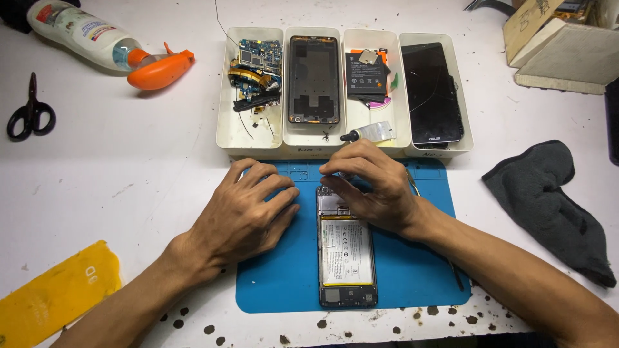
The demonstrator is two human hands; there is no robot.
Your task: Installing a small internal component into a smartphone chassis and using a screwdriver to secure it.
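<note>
An opened smartphone lies back-up on a blue work mat, its battery and inner frame exposed. My right hand rests over the phone's top end, fingertips pinched on something small there; what they hold is hidden. A thin metal tool pokes out behind that hand. My left hand lies flat on the mat just left of the phone, fingers spread, holding nothing.
Several white trays behind the mat hold circuit boards, a phone frame, a battery, a cracked screen. A spray bottle and scissors lie at left, a dark cloth at right, a yellow sheet at the lower left.
</note>
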